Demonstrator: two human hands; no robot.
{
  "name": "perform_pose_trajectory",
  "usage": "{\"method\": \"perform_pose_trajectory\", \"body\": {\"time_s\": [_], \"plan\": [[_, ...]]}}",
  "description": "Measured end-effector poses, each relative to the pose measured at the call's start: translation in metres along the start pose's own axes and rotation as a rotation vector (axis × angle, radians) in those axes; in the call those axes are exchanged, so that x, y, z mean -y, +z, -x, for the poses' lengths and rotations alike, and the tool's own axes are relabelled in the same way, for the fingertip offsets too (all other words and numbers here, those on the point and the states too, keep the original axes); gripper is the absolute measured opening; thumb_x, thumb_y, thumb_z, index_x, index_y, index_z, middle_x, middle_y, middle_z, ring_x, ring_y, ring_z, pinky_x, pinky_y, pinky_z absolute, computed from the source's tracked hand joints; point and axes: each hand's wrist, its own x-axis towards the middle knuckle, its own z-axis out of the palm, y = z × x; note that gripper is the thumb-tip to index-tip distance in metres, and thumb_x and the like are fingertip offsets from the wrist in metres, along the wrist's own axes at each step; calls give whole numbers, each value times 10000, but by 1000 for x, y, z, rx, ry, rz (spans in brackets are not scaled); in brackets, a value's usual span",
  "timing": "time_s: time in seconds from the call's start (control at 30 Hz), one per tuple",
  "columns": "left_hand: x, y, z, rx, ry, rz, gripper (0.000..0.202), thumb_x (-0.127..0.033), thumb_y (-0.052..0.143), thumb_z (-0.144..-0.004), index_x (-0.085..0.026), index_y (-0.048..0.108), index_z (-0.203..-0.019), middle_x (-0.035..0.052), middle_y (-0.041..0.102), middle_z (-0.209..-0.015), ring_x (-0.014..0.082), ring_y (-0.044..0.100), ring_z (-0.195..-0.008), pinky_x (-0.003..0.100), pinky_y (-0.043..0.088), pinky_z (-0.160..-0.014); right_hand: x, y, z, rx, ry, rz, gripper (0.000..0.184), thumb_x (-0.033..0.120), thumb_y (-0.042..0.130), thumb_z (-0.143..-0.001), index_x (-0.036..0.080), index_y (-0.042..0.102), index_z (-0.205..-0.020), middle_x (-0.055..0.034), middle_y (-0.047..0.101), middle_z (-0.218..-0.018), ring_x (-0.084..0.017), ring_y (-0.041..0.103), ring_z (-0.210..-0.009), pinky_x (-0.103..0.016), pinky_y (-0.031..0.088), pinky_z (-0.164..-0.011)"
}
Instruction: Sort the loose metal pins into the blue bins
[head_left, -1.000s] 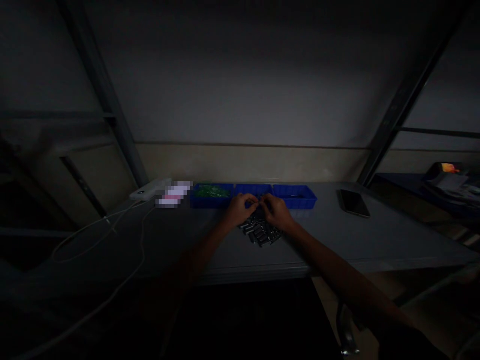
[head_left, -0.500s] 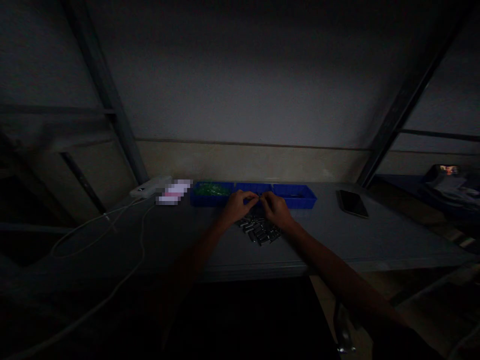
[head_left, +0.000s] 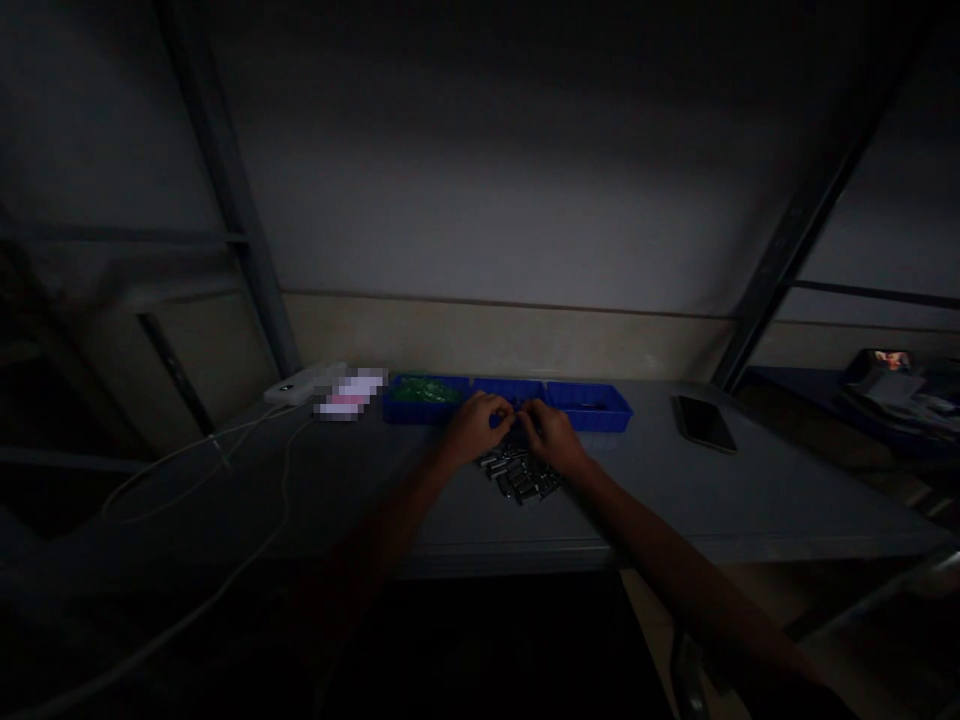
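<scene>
Both hands (head_left: pixel 517 428) meet, grip unclear, over metal cylinders (head_left: pixel 519 474); blue tray (head_left: pixel 592 410) behind, phone (head_left: pixel 700 422) right.

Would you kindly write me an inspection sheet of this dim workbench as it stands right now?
Surface: grey table, dimly lit.
Job's things: pile of small metal cylinders before the blue tray; its left compartment holds green parts.
Clutter: dark phone to the right; white power strip to the left.
Hands: left hand and right hand meet over the pile; grip too dark to tell.
Cables: white cable trails off the table's left.
Surroundings: bare wall, dark metal frame posts.
</scene>
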Motion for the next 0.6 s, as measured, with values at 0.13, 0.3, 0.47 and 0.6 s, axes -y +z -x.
{"method": "perform_pose_trajectory", "body": {"time_s": [0.13,0.3,0.47,0.6], "plan": [[-3,-1,0,23,-19,-12,79,-166,542,-754,-167,620,-768,36,660,-776,178,559,-778,318,448,-757,0,0,0,24,-5,9,129,227,404,-870,189,516,-819,-49,620,-751,-150,584,-662,-241,419,-633],[-3,-6,-2,79,23,32,194,-93,472,-771,-175,631,-845,33,676,-857,171,572,-839,326,444,-811,-4,0,-1,-14,24,-14,143,237,392,-869,191,517,-820,-51,624,-755,-157,590,-671,-245,417,-630],[-3,-6,-1,-2,14,61,175,-132,523,-772,-169,628,-907,35,674,-864,171,572,-837,336,446,-814,-4,-4,-2,-77,81,-38,205,275,356,-884,190,517,-790,-44,615,-703,-155,576,-623,-243,394,-596],[-3,-3,-1,-31,-21,52,74,-199,563,-780,-162,614,-818,29,662,-799,165,572,-790,325,450,-785,-3,-3,-2,-71,83,-3,223,282,340,-890,196,489,-748,-28,585,-642,-144,543,-565,-237,369,-561]]}}
